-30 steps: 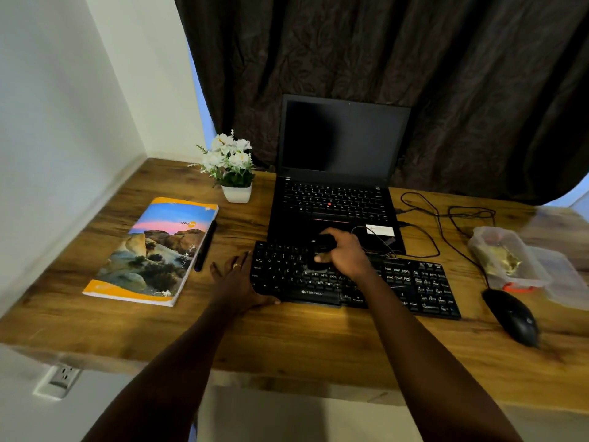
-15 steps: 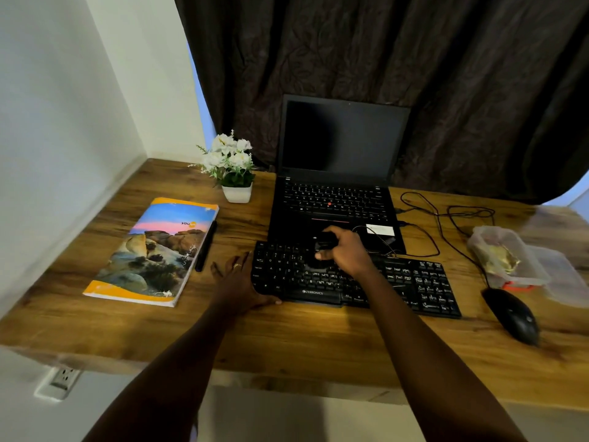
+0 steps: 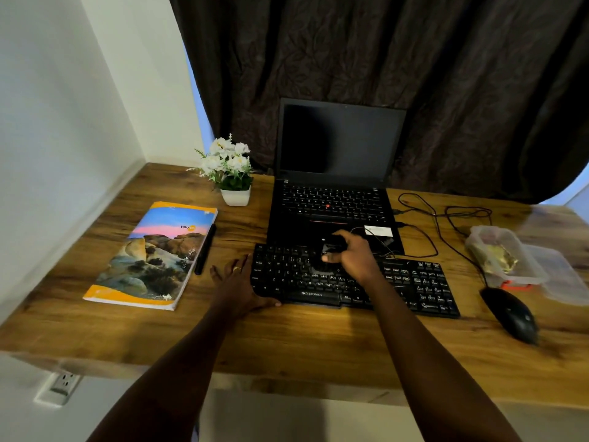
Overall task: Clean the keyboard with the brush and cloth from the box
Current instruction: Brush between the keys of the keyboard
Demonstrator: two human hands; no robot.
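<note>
1. Wood-grain desk (image 3: pixel 287 339), dark crinkled curtain (image 3: pixel 414 59) behind.
2. R hand (image 3: pixel 353 258) clamped on black brush (image 3: pixel 331 247), bristles on flat black keyboard (image 3: pixel 414 282).
3. L hand (image 3: pixel 237 282), fingers spread flat, at keyboard's left end.
4. Clear plastic box (image 3: pixel 522 269) far right.

Black keyboard (image 3: pixel 353 282), black mouse (image 3: pixel 510 314), wood-grain desk (image 3: pixel 287 339), white flowers (image 3: pixel 228 157).

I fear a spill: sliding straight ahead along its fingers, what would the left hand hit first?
The left hand would likely meet the white flower pot first; the line is uncertain.
</note>
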